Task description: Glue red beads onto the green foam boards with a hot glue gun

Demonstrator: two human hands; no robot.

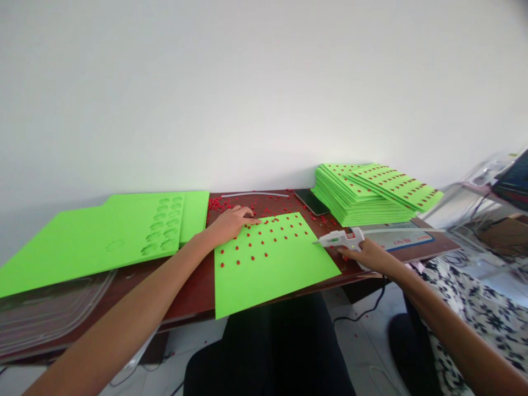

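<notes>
A green sheet [284, 269] lies on the dark red table, its front edge hanging past the table edge; rows of small red pieces dot its back part. My left hand [233, 223] is at the sheet's back left corner, fingers bent over its edge; whether they pinch a piece is too small to tell. In my right hand [365, 254] is a white glue gun [339, 238], its nozzle pointing left over the sheet's right edge. Loose red pieces [218, 204] are scattered on the table behind my left hand.
A stack of dotted green sheets [358, 203] stands at the back right, beside a dark phone [312, 202]. Large green boards [103, 234] cover the left side. A white glue stick [254, 194] lies at the back. A cable hangs below my right hand.
</notes>
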